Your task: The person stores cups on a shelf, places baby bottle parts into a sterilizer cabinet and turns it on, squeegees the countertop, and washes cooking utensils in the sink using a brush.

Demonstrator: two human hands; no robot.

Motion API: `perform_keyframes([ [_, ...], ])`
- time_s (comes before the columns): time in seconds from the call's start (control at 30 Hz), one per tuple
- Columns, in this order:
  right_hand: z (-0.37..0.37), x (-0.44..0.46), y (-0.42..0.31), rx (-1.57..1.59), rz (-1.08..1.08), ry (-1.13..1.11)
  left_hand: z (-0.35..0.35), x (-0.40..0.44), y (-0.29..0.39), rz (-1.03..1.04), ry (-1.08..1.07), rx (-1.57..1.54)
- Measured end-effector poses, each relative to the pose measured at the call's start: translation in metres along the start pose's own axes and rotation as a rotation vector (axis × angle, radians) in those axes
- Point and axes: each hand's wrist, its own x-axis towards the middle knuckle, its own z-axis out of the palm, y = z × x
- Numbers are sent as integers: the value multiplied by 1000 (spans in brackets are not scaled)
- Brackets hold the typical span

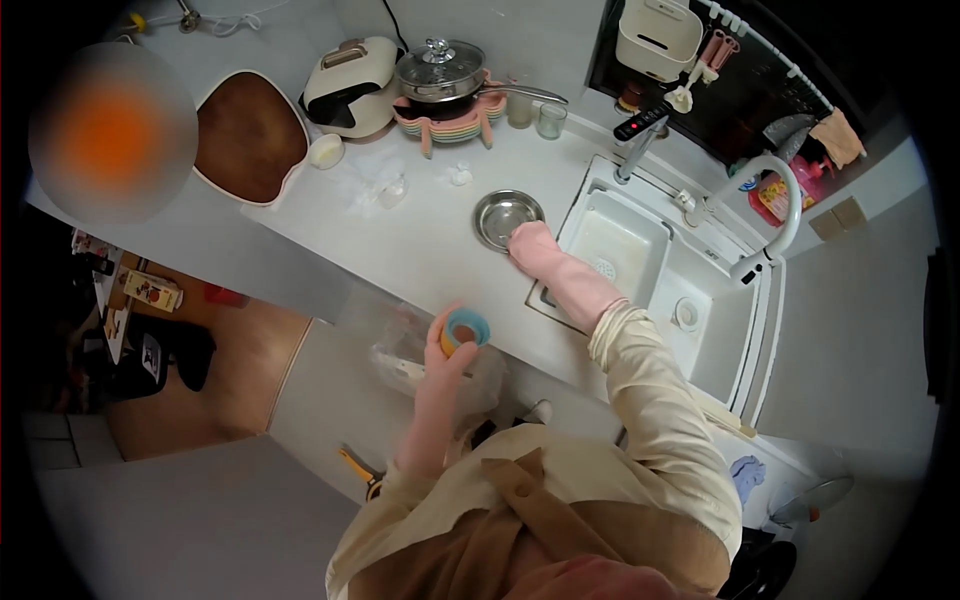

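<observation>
One cup [467, 324] in left hand [441, 352], right [533, 245] touching bowl [503, 214]

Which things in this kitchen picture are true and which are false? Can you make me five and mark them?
1. The left hand holds a cup. True.
2. The pan has a glass lid on it. True.
3. The right hand holds the pan. False: it is at the metal bowl.
4. The metal bowl is in the sink. False: it is on the counter beside the sink.
5. The sink has two parts. True.
</observation>
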Motion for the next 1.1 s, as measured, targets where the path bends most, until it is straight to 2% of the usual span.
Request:
perform_keyframes([
  [0.13,21,-5,6,51,-17,-13,-31,-6,10,117,32,-5],
  [0.17,25,-12,12,58,-15,-19,-35,-8,12,78,65,21],
  [0.3,17,-75,34,61,207,167,-26,-11,41,1,118,83],
  [0.37,-10,-135,44,116,345,384,-25,-9,44,-29,79,89],
  [0.4,-23,-168,47,211,446,447,-24,-8,46,-43,59,93],
  [0.47,-26,-233,65,438,800,505,-21,-7,43,-48,16,110],
  [0.5,-43,-258,69,593,1082,345,-19,-8,41,-45,1,117],
  [0.53,-50,-279,67,876,1347,450,-16,-9,39,-41,-13,124],
  [0.57,-23,-309,87,972,1444,617,-6,-12,42,-36,-3,140],
  [0.6,12,-346,107,1286,1467,774,1,-15,40,-29,2,135],
  [0.63,51,-382,134,1641,1570,835,7,-18,38,-22,8,129],
  [0.67,48,-385,135,1862,1835,986,11,-23,31,-21,9,100],
  [0.7,104,-412,159,1948,1937,1069,15,-29,23,-19,10,69],
  [0.73,75,-408,146,2077,1931,1170,19,-33,11,-7,15,22],
  [0.77,85,-416,150,2140,1944,1195,21,-38,-3,5,20,-25],
  [0.8,97,-430,157,2344,1813,1207,25,-47,-12,15,25,-69],
  [0.87,130,-458,172,2466,1491,1255,38,-68,-17,-26,35,-121],
  [0.9,116,-441,167,1981,1792,1114,42,-76,-20,-16,48,-115],
  [0.93,108,-427,162,1480,1972,957,46,-85,-23,-8,60,-107],
  [1.03,104,-438,169,1601,1835,851,49,-110,-25,37,118,-166],
  [1.1,94,-431,176,1392,1794,679,39,-122,-33,86,178,-201],
])
